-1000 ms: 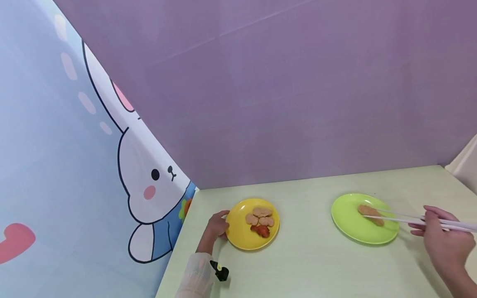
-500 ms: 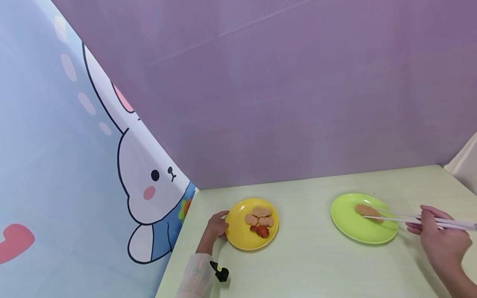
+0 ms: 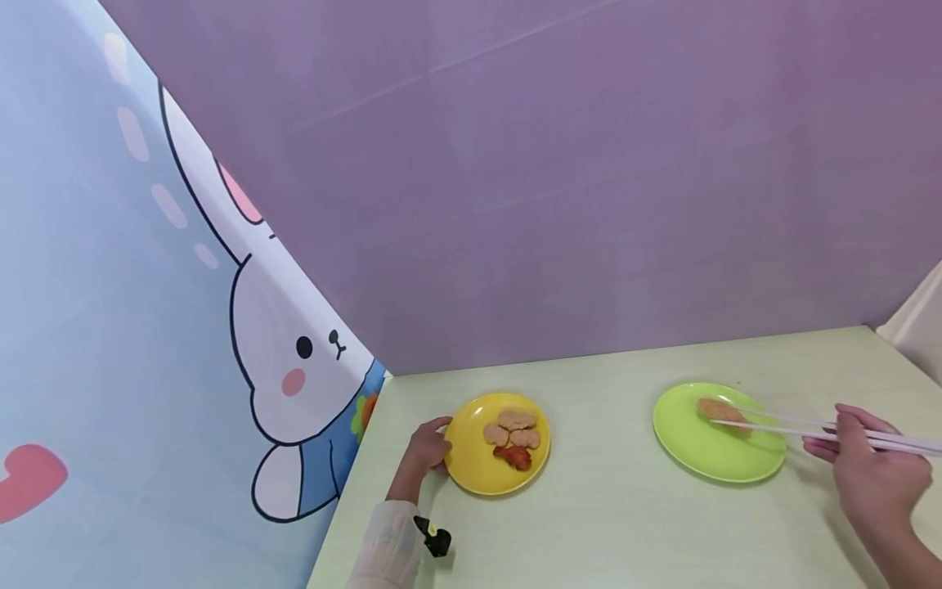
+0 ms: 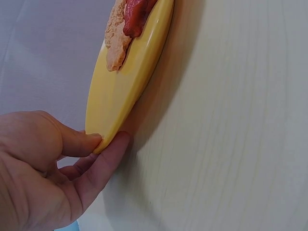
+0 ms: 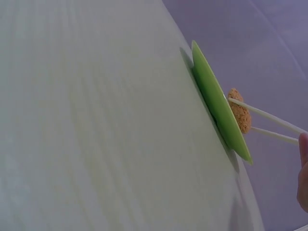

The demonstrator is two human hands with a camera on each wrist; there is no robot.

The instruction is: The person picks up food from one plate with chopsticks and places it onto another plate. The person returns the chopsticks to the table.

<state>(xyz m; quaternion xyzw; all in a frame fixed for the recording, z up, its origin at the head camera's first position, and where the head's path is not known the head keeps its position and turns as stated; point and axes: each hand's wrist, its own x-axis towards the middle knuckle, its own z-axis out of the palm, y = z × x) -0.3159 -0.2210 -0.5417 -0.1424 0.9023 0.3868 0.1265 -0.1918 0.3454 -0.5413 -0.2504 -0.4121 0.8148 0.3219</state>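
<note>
My left hand (image 3: 427, 448) pinches the left rim of a yellow plate (image 3: 465, 466); thumb and finger grip its edge (image 4: 98, 139). Several brown nugget pieces (image 3: 515, 427) and a red piece (image 3: 515, 456) lie on it. My right hand (image 3: 872, 474) holds a pair of white chopsticks (image 3: 780, 427). Their tips pinch a brown breaded piece (image 3: 719, 411) just above the green plate (image 3: 706, 458). In the right wrist view the breaded piece (image 5: 239, 115) sits between the chopsticks (image 5: 269, 125), off the green plate (image 5: 216, 106).
The pale green table (image 3: 603, 523) meets a purple wall (image 3: 589, 204) at the back. A blue panel with a cartoon rabbit (image 3: 287, 368) stands along the left side. A white object (image 3: 920, 323) shows at the far right edge.
The chopsticks and the breaded piece have shifted slightly left and up over the green plate. The left hand and yellow plate have stayed put.
</note>
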